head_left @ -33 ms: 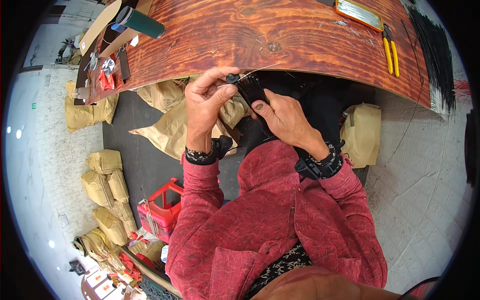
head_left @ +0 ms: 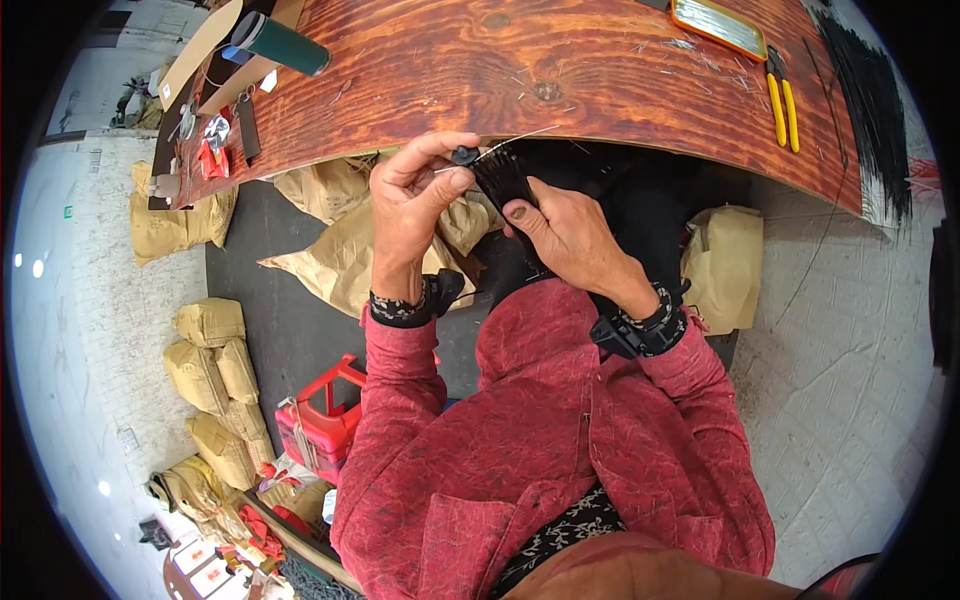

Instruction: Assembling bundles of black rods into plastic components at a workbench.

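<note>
My right hand (head_left: pixel 578 235) is wrapped round a bundle of thin black strands (head_left: pixel 503 180), thumb lying across it. The bundle points up and left, below the table's front edge. Close to its upper end, my left hand (head_left: pixel 412 195) is closed in a pinch. A thin pale wire (head_left: pixel 528 133) runs from its fingertips across the bundle's top, its free end sticking out to the right. At the tip of the forefinger sits a small round black piece (head_left: pixel 465 156); whether it is worn or held does not show.
On the wooden table (head_left: pixel 420 60) lie yellow-handled pliers (head_left: pixel 783 105), an orange-rimmed tray (head_left: pixel 720 28) and wire offcuts. A green tumbler (head_left: pixel 285 45) is at the left, more black strands (head_left: pixel 868 95) at the right. Brown paper sacks (head_left: pixel 320 260) and a red plastic box (head_left: pixel 325 430) stand below.
</note>
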`<state>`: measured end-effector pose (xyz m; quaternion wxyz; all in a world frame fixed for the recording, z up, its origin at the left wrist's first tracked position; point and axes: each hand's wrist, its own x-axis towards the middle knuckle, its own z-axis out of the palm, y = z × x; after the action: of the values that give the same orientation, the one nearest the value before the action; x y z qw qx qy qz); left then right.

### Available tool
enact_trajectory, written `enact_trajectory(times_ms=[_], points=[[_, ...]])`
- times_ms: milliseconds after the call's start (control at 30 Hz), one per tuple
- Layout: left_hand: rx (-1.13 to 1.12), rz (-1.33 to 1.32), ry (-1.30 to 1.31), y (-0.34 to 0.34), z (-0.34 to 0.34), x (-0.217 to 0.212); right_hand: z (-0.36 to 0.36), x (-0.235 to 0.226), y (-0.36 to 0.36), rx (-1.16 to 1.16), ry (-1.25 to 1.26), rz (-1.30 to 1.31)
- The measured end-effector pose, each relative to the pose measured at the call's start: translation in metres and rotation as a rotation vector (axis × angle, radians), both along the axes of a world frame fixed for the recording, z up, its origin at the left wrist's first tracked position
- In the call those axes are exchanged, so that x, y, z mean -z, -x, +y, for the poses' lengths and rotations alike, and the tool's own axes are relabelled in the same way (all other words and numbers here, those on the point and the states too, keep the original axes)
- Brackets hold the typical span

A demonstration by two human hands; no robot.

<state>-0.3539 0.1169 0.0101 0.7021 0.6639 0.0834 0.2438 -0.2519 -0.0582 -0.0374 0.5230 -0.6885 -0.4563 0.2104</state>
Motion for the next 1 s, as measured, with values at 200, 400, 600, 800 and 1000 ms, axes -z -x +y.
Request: enact_trajectory(times_ms=[200, 400, 600, 800, 1000], points=[[0.045, 0.0, -0.067, 0.003, 0.002, -0.003, -0.003, -0.01, 0.008, 0.105, 0.004, -0.116], [-0.007, -0.012, -0.078, 0.004, -0.008, -0.014, -0.005, -0.008, 0.012, 0.044, -0.028, -0.059], [0.04, 0.011, -0.104, 0.01, 0.002, -0.004, -0.002, -0.006, -0.001, -0.058, 0.008, 0.01], [-0.013, 0.074, 0.032, 0.003, -0.011, -0.003, -0.002, -0.012, -0.006, -0.028, 0.004, -0.039], [0.02, -0.024, 0.074, 0.003, -0.008, 0.006, -0.003, -0.009, -0.013, -0.116, 0.077, -0.057]])
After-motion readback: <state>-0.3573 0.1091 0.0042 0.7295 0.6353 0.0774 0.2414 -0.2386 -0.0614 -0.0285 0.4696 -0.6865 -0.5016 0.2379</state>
